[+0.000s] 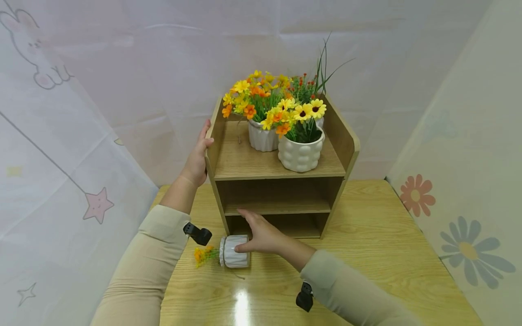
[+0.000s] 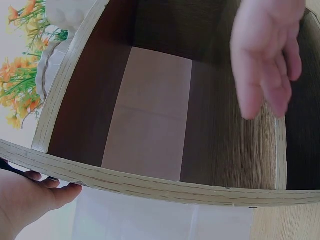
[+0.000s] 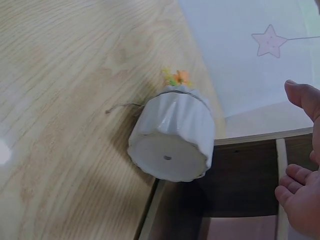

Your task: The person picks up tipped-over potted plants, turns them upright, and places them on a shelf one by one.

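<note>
A small wooden shelf unit stands upright on the table. My left hand rests against the outside of its left side panel, fingers extended along it. On the table before the shelf, a white pleated flowerpot lies on its side, its orange and yellow flowers pointing left. My right hand hovers beside this pot, thumb and fingers spread, holding nothing. In the right wrist view, a gap separates that hand from the pot, whose base faces the camera.
On the top board sit a white bumpy pot of yellow flowers and a white pleated pot of orange and yellow flowers. Behind them is a red-flowered plant, its pot mostly hidden. Printed cloth walls enclose the table.
</note>
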